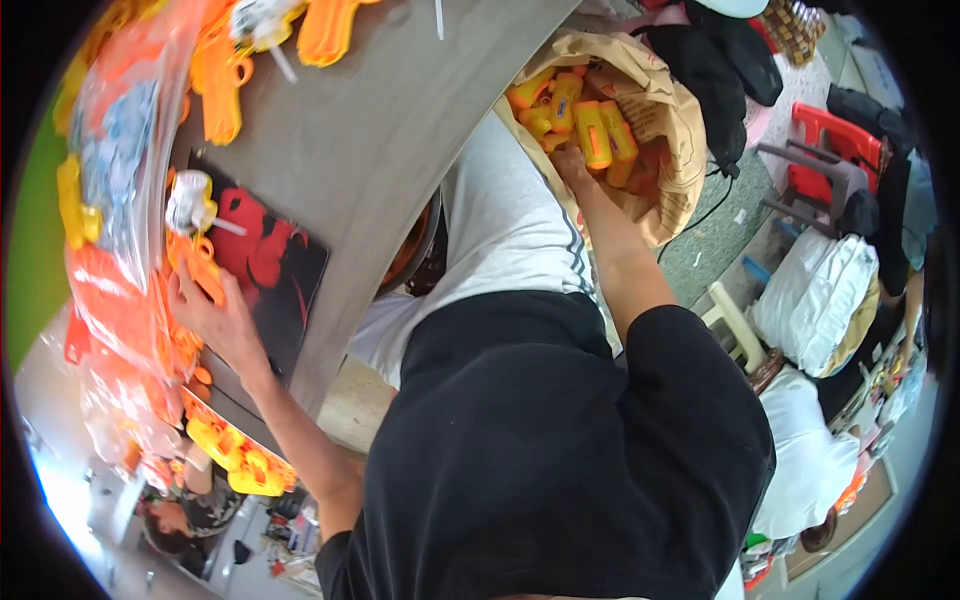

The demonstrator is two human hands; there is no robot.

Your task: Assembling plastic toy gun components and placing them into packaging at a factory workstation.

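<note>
My left hand (217, 318) is at the left of the table, its fingers and thumb closed round an orange plastic toy-gun handle (199, 266). A white and yellow piece with a thin white stick (191, 203) lies just beyond it, over a black and red mat (290, 262). My right hand (571, 166) reaches over the rim of a brown paper bag (683, 135), in among yellow plastic toy parts (593, 135) with orange marks. Its fingertips are partly hidden there, so I cannot tell whether they grip a part.
Clear plastic bags (120, 290) of orange and blue parts line the table's left side. More orange handles (327, 32) lie at its far edge. Yellow pieces (250, 468) sit near the lower left. Right of me are a red chair (835, 150), a white sack (815, 300) and other people.
</note>
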